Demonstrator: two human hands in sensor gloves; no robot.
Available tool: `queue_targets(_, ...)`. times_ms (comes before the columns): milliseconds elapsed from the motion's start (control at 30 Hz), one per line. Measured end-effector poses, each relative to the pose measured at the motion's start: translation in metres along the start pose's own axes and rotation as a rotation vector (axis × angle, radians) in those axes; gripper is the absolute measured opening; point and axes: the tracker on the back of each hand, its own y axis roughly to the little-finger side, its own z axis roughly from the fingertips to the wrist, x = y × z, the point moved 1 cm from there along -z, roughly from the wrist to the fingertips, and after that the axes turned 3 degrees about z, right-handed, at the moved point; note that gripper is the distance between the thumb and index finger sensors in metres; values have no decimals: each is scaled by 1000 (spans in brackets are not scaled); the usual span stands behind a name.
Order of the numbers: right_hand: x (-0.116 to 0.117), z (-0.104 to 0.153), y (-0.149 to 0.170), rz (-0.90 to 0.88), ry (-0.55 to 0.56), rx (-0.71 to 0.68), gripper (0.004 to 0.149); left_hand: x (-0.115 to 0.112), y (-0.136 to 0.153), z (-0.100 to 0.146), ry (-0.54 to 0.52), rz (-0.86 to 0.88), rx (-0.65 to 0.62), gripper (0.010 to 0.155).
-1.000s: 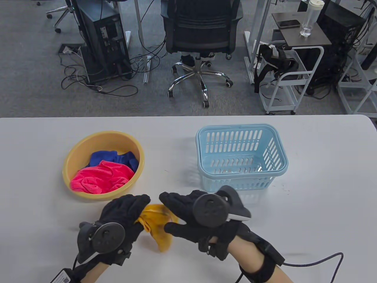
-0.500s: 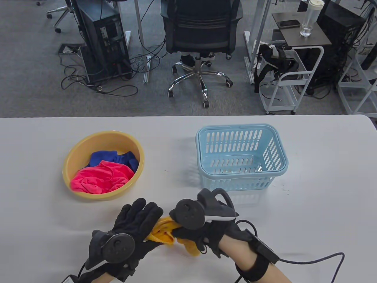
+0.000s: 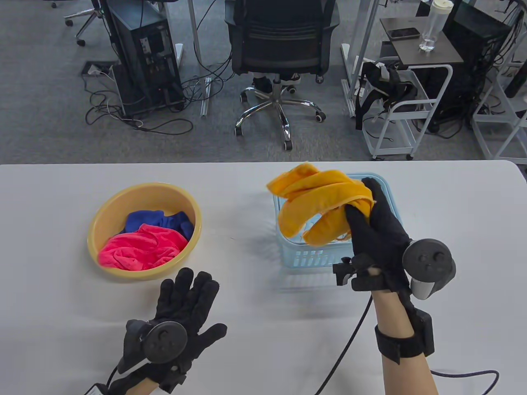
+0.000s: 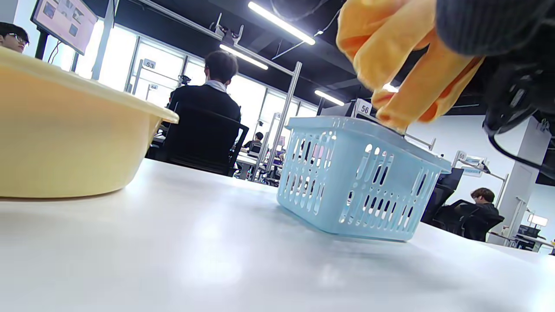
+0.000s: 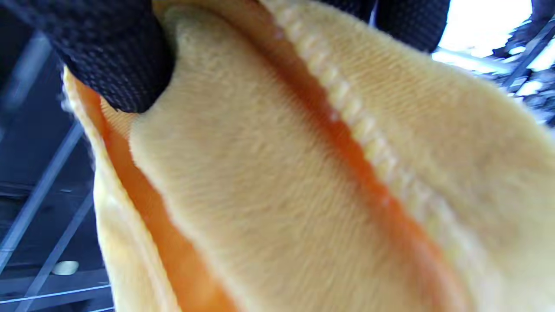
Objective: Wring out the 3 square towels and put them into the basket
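My right hand (image 3: 370, 218) grips a bunched orange towel (image 3: 321, 203) and holds it in the air above the light blue basket (image 3: 387, 191). The towel (image 5: 303, 173) fills the right wrist view, with my gloved fingers (image 5: 117, 56) curled over its top. In the left wrist view the towel (image 4: 399, 56) hangs over the basket (image 4: 355, 177). My left hand (image 3: 185, 300) lies flat on the table with its fingers spread and holds nothing. A pink towel (image 3: 140, 247) and a blue towel (image 3: 160, 220) lie in the yellow basin (image 3: 99, 222).
The yellow basin (image 4: 65, 143) stands at the table's left, the basket at centre right. A cable (image 3: 350, 345) runs from my right wrist across the near table. An office chair (image 3: 280, 61) and a cart (image 3: 411, 103) stand beyond the far edge.
My right hand has taken the orange towel away from the left hand and lifted it up and to the right, over the basket. The left hand let go and now lies flat.
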Motion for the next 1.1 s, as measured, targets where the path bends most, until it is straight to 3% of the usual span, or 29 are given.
queue_targets(67, 15, -6, 23, 198, -217, 119, 84, -2, 1, -1, 12, -6, 4, 89)
queue_targets(133, 24, -5, 29, 284, -433, 170, 85, -4, 2, -1, 24, -11, 12, 89)
queue_targets(200, 28, -3, 17, 257, -372, 91, 81, -5, 4, -2, 37, -14, 20, 89)
queue_targets(300, 36, 7, -22, 243, -463, -75, 80, -5, 4, -2, 44, -23, 26, 89)
queue_targets(400, 48, 32, -62, 292, -484, -252, 78, -4, 4, -2, 40, -30, 30, 89)
queue_targets(533, 66, 77, -85, 397, -570, -468, 76, -4, 4, -1, 39, -39, 29, 89)
queue_targets(767, 75, 150, -61, 504, -715, -613, 75, -7, 3, -2, 56, -54, 25, 89)
queue_targets(933, 84, 170, -28, 469, -764, -572, 74, -12, 2, -2, 85, -69, 28, 89)
queue_targets(1033, 85, 176, -19, 408, -885, -494, 75, -19, 3, -4, 139, -86, 39, 88)
queue_targets(1100, 82, 178, -19, 356, -837, -493, 74, -23, 4, -4, 164, -105, 53, 87)
